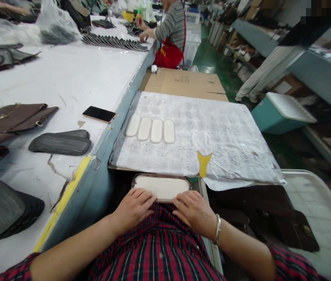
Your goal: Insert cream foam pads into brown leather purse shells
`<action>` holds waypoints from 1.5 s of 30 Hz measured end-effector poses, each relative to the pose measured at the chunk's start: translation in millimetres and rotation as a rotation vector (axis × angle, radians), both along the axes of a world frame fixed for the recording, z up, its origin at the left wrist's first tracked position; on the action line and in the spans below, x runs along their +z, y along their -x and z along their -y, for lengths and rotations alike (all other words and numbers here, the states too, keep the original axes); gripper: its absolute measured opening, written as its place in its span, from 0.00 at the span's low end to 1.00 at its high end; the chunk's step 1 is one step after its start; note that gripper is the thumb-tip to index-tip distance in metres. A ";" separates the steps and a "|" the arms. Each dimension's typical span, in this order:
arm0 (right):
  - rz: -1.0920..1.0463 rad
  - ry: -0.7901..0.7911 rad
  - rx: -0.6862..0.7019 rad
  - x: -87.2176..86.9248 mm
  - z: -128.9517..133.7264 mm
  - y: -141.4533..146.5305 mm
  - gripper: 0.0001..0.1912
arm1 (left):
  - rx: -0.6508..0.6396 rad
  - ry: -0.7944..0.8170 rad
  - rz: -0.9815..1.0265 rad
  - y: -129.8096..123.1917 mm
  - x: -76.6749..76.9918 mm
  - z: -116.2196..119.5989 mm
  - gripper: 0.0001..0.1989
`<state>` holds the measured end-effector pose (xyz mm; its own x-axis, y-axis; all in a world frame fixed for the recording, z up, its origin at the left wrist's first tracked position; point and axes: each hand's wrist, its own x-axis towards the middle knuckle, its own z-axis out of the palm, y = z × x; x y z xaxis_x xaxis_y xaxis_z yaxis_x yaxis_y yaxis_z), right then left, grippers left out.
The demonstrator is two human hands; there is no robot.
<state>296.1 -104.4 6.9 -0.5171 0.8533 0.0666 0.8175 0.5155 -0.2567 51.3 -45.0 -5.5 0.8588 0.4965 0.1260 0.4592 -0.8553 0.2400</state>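
At my lap, against the near edge of the board, is a brown bag piece (133, 182) with a long cream oval panel (162, 186) on top. My left hand (137, 203) grips its near left edge, fingers curled over the cream surface. My right hand (195, 210) holds the near right edge the same way, a silver bangle on its wrist. The underside and my thumbs' hold are mostly hidden. Several cream oval pieces (156, 130) lie in a row on the white-covered board (212, 128). A yellow notched tool (203, 163) rests at the board's near edge.
On the white table (80, 80) at left are a phone (99, 114), dark oval pieces (61, 143), brown bags (13, 121) and stacked dark panels (4, 207). Dark brown pieces (270, 214) lie in a tray at right. A co-worker in a red apron (169, 54) sits ahead.
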 end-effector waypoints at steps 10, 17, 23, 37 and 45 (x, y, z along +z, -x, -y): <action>0.018 -0.078 -0.135 -12.9 7.0 20.5 0.11 | 0.044 -0.101 0.025 -5.1 -9.0 7.3 0.12; 0.056 0.096 -0.362 -4.4 -2.7 29.8 0.08 | 0.208 -0.041 0.011 -19.5 -5.6 13.2 0.10; 0.137 0.104 -0.485 2.3 -8.9 41.3 0.04 | 0.390 0.063 -0.045 -32.4 3.4 9.0 0.07; -0.186 -0.130 -0.345 -22.7 18.3 -14.8 0.07 | 0.090 0.124 0.068 -72.9 -6.2 7.9 0.08; -0.088 0.010 -0.535 -5.5 0.7 0.8 0.10 | 0.325 0.325 0.260 -63.0 3.3 4.1 0.06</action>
